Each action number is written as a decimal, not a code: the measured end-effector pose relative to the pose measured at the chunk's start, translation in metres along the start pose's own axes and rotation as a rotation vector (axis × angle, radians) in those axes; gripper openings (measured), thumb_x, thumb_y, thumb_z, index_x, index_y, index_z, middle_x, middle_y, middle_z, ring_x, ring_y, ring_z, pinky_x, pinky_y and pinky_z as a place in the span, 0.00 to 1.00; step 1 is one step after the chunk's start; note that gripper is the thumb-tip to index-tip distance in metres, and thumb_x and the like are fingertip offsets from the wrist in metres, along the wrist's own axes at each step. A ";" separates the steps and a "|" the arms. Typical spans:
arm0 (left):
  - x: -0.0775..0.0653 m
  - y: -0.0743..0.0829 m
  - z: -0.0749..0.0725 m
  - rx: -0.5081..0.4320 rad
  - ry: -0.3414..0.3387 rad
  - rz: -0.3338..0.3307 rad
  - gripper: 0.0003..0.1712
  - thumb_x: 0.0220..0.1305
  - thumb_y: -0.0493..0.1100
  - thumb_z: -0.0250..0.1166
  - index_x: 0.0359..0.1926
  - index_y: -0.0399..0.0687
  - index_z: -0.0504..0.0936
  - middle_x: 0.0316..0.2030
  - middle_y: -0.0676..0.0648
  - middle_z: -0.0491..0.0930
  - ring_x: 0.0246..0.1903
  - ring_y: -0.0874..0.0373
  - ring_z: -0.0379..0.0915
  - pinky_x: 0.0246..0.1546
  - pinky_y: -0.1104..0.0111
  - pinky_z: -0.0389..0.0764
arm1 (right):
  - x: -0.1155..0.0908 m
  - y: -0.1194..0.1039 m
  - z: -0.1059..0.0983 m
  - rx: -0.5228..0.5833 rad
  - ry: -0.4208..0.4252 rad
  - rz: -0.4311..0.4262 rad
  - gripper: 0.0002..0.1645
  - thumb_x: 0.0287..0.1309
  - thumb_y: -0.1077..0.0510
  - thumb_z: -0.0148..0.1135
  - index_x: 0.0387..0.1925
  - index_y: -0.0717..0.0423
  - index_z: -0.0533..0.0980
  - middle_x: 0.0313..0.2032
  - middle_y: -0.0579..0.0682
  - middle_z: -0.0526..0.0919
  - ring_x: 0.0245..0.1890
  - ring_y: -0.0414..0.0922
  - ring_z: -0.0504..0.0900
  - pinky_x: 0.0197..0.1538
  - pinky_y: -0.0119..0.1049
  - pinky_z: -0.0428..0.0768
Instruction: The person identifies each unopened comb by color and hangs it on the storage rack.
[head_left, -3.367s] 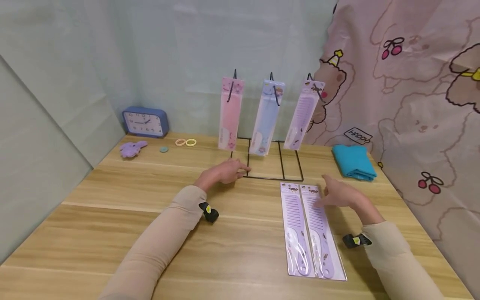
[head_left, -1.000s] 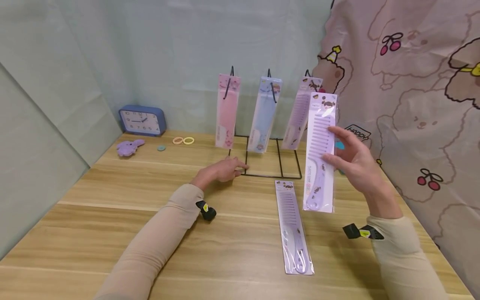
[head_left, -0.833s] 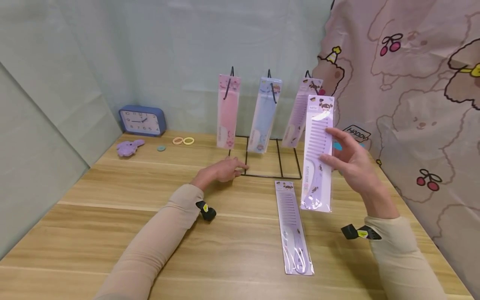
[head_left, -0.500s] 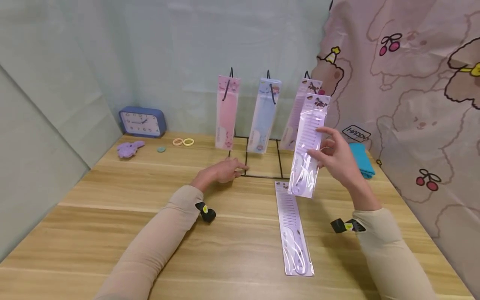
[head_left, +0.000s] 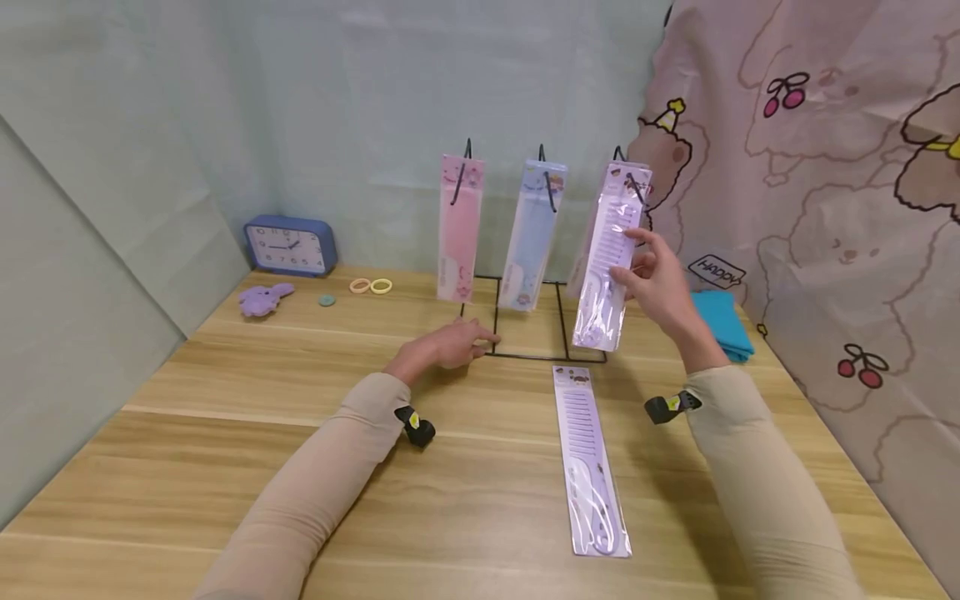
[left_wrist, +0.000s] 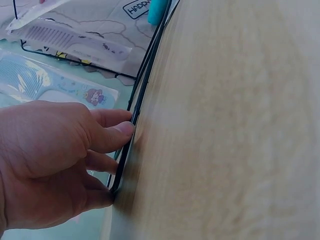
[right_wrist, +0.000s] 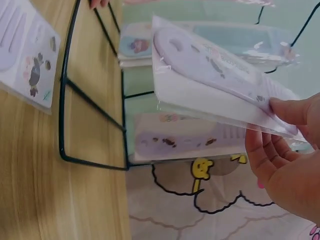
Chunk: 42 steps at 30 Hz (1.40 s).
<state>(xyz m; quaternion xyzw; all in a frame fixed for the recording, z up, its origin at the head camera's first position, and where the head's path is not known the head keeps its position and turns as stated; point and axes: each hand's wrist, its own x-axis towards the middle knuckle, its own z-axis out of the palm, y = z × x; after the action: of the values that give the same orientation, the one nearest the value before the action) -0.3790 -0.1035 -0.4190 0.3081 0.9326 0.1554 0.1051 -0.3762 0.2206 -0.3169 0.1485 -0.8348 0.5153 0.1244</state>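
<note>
My right hand pinches a lilac comb in clear packaging between thumb and fingers. Its top end is at the right hook of a black wire display rack, in front of another lilac packaged comb hanging there. Whether the hook passes through the held pack cannot be told. A pink packaged comb and a blue one hang from the other hooks. My left hand grips the rack's base bar with thumb and fingertips. One more lilac packaged comb lies flat before the rack.
A blue clock, purple plush-like object, small teal disc and two hair-tie-like rings are at the back left. Folded turquoise cloth lies right of the rack. A patterned curtain borders the right side.
My right hand picked up one of the two lilac packaged combs from the table, raised it, then moved it left and away to the rack's right hook. My left hand stays at the rack base.
</note>
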 end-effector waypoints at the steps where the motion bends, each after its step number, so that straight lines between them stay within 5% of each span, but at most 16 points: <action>1: 0.000 0.000 0.000 -0.001 -0.001 -0.002 0.25 0.75 0.38 0.54 0.70 0.48 0.72 0.67 0.30 0.66 0.66 0.38 0.64 0.74 0.48 0.45 | 0.002 0.002 0.001 -0.001 0.003 0.001 0.36 0.65 0.67 0.63 0.71 0.52 0.62 0.40 0.64 0.79 0.31 0.45 0.80 0.29 0.32 0.82; 13: -0.003 -0.001 0.001 -0.017 -0.002 -0.007 0.24 0.76 0.38 0.54 0.71 0.48 0.71 0.67 0.29 0.65 0.67 0.35 0.61 0.73 0.46 0.50 | 0.015 0.010 0.007 0.001 0.014 0.032 0.38 0.65 0.67 0.63 0.72 0.47 0.62 0.43 0.61 0.77 0.36 0.48 0.80 0.36 0.39 0.85; 23: -0.002 -0.001 0.002 -0.004 0.006 -0.002 0.24 0.76 0.38 0.55 0.70 0.48 0.72 0.61 0.31 0.70 0.62 0.38 0.69 0.73 0.48 0.51 | 0.016 0.017 0.009 -0.038 0.011 0.041 0.43 0.65 0.66 0.62 0.77 0.48 0.56 0.48 0.63 0.76 0.41 0.46 0.79 0.39 0.28 0.78; 33: -0.002 -0.001 0.002 -0.010 0.000 -0.014 0.24 0.76 0.38 0.54 0.70 0.49 0.72 0.65 0.29 0.66 0.66 0.37 0.64 0.73 0.47 0.50 | 0.007 0.026 0.011 -0.082 -0.072 0.115 0.42 0.69 0.62 0.60 0.78 0.51 0.54 0.64 0.68 0.66 0.64 0.64 0.69 0.61 0.57 0.74; 42: -0.002 -0.001 0.000 -0.018 -0.006 -0.033 0.25 0.76 0.38 0.53 0.71 0.51 0.71 0.70 0.29 0.61 0.70 0.32 0.54 0.71 0.46 0.55 | -0.022 0.040 0.003 -0.197 -0.141 0.249 0.37 0.71 0.58 0.57 0.75 0.62 0.57 0.69 0.70 0.62 0.67 0.66 0.65 0.64 0.60 0.71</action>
<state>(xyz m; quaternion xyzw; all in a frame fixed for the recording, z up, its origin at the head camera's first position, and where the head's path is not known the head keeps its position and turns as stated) -0.3777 -0.1054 -0.4193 0.2924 0.9358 0.1609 0.1133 -0.3708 0.2379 -0.3589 0.0668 -0.8999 0.4306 0.0148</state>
